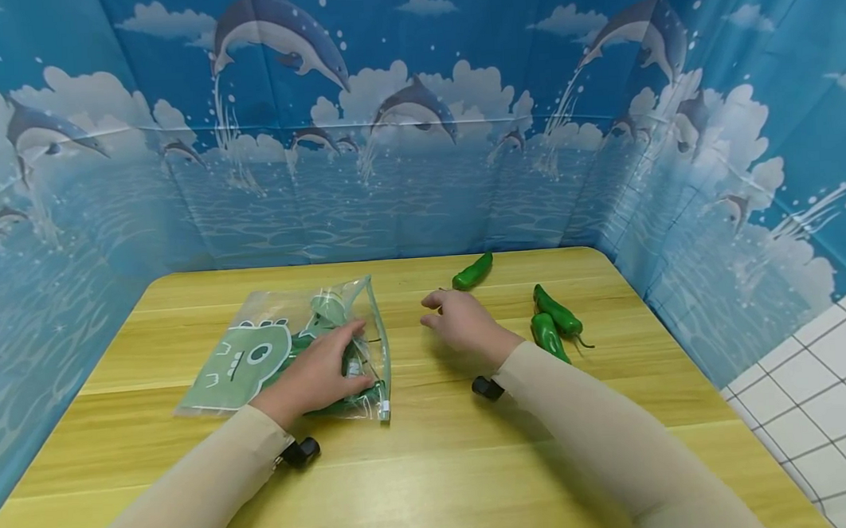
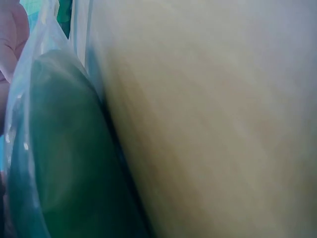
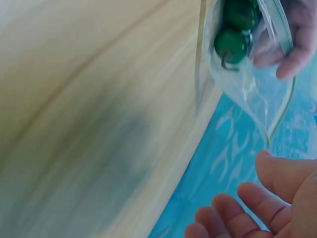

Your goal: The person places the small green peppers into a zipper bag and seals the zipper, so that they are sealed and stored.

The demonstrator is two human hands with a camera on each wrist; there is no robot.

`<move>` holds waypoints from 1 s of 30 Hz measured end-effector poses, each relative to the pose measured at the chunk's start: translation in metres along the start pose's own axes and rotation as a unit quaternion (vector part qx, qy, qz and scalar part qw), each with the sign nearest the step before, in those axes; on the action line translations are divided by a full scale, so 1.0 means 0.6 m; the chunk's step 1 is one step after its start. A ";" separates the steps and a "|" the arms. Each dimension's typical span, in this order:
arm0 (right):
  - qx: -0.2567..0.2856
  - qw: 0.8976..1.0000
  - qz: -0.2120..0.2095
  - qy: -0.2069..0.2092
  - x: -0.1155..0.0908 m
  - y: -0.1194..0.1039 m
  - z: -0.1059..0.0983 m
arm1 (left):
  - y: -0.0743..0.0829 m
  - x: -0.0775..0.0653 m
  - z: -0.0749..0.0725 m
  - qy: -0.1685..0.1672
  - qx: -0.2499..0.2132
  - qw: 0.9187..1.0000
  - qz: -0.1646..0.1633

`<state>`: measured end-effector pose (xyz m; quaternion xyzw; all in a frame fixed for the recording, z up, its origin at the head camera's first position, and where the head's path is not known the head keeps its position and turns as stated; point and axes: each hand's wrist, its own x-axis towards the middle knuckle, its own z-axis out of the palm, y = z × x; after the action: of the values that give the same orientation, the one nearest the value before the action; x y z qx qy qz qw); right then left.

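Note:
A clear zip bag [image 1: 220, 374] with a green cartoon print lies on the table, its mouth facing right. My left hand [image 1: 317, 379] grips the bag near its mouth, thumb and fingers spread across the upper film. Inside, green peppers [image 3: 233, 47] show through the gaping mouth in the right wrist view. My right hand [image 1: 462, 323] hovers right of the mouth, fingers loosely bent with nothing in them. Beyond it lies one green pepper [image 1: 474, 272]. Two more, a longer pepper [image 1: 556, 311] and a shorter pepper [image 1: 547, 336], lie side by side past the right forearm.
The yellow wooden table [image 1: 406, 488] stands against a blue dolphin-print curtain [image 1: 419, 192] at the back and sides. White tiles [image 1: 831, 386] show at the lower right. A dark wrist strap mount [image 1: 300, 452] sits under each sleeve.

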<state>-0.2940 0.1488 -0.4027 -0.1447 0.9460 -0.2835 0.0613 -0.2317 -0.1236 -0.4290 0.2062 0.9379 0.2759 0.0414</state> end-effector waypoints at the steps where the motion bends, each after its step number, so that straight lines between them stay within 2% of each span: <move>1: 0.004 1.000 0.005 0.001 -0.001 0.005 -0.006 | 0.000 0.000 0.000 0.001 0.001 1.000 0.000; 11: -0.025 0.999 0.028 0.013 -0.011 0.045 -0.052 | -0.007 0.003 0.004 0.007 0.017 1.000 0.010; 19: -0.046 0.998 0.033 0.010 -0.022 0.091 -0.083 | -0.006 0.003 0.005 0.005 0.025 1.000 0.007; 30: -0.058 0.997 0.058 0.015 -0.034 0.149 -0.111 | -0.011 0.002 0.007 0.004 0.026 1.000 0.002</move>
<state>-0.3092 0.2608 -0.3959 -0.0889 0.9686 -0.2258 0.0545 -0.2347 -0.1260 -0.4361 0.2081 0.9444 0.2527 0.0319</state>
